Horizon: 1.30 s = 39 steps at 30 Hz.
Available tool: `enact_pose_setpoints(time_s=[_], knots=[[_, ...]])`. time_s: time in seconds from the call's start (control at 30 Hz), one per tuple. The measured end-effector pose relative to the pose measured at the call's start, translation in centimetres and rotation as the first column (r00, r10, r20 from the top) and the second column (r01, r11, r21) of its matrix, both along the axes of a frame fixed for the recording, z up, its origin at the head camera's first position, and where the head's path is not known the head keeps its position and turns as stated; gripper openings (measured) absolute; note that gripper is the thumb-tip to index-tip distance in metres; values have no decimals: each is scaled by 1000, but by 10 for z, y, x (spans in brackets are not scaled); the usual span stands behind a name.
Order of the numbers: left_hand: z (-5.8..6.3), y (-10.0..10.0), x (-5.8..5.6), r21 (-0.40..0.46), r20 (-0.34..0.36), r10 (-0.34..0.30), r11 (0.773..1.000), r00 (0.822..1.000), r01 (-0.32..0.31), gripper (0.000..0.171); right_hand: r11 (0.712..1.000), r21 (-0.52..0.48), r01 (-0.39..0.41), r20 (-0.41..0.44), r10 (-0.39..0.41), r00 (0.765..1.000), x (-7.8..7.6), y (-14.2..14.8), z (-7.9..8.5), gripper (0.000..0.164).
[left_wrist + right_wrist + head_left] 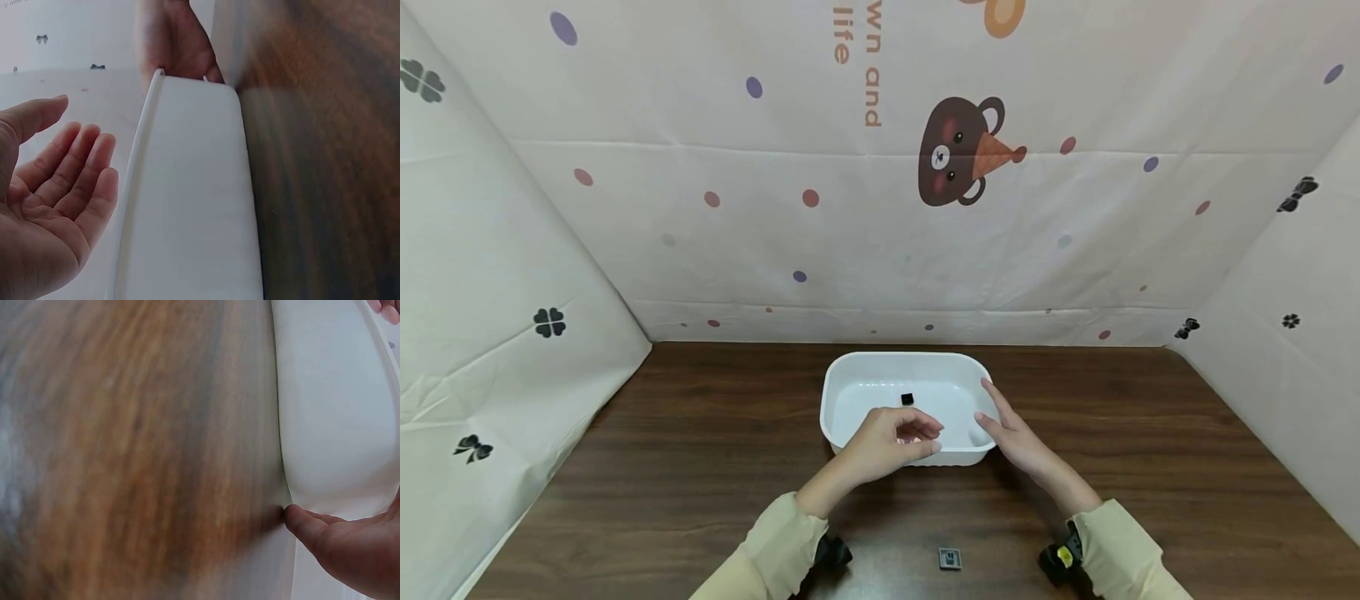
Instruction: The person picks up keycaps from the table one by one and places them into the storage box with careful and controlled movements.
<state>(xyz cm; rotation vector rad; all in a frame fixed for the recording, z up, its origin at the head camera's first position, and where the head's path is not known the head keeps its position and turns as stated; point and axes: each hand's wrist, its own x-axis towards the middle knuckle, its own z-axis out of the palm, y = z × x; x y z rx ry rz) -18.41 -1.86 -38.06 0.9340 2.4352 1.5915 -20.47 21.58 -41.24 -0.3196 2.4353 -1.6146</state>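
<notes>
A white rectangular plastic basin (955, 400) with rounded corners stands on the wooden table. Inside it lies a small black square piece (907, 399). Over the basin's near rim hovers my left hand (891, 442), its fingers loosely bent; in the left wrist view the palm (50, 219) is bare. My right hand (1018, 437) holds the basin's right end, thumb over the rim and fingers along the outer wall. In the right wrist view a fingertip (294, 515) reaches down by the basin's lower edge.
A small grey square part (950, 559) with a dark recess lies on the table (715, 467) near the front, between the forearms. White printed cloth (865, 233) walls in the table at the back and both sides. A dark camera is strapped to each wrist.
</notes>
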Motion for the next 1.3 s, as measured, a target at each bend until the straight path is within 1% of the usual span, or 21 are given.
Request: enact_pose_setpoints(time_s=[0.33, 0.47, 0.57, 0.73, 0.8, 1.03, 1.3], knots=[[-6, 3, 17, 35, 31, -77, 997, 997, 76, 19, 1000, 8, -4, -4, 4, 1000, 0, 0, 0, 60], [-11, 5, 23, 47, 63, -102, 994, 993, 100, 19, 1000, 6, -5, -5, 5, 1000, 0, 0, 0, 60], [-15, 6, 26, 55, 76, -113, 993, 991, 109, 19, 1000, 3, -8, -2, 8, 1000, 0, 0, 0, 61], [-20, 7, 29, 48, 40, -130, 991, 991, 128, 20, 1000, 6, -13, 3, 13, 1000, 0, 0, 1, 61], [-22, 8, 30, 42, 41, -140, 990, 989, 138, 20, 1000, 8, -15, 5, 15, 1000, 0, 0, 1, 60], [-27, 13, 36, 36, 103, -160, 987, 982, 157, 20, 1000, 4, -6, 3, 6, 1000, 0, -1, 1, 61], [-29, 17, 37, 33, 109, -184, 983, 977, 182, 20, 1000, -1, -5, -5, 5, 1000, 0, -1, 1, 61]])
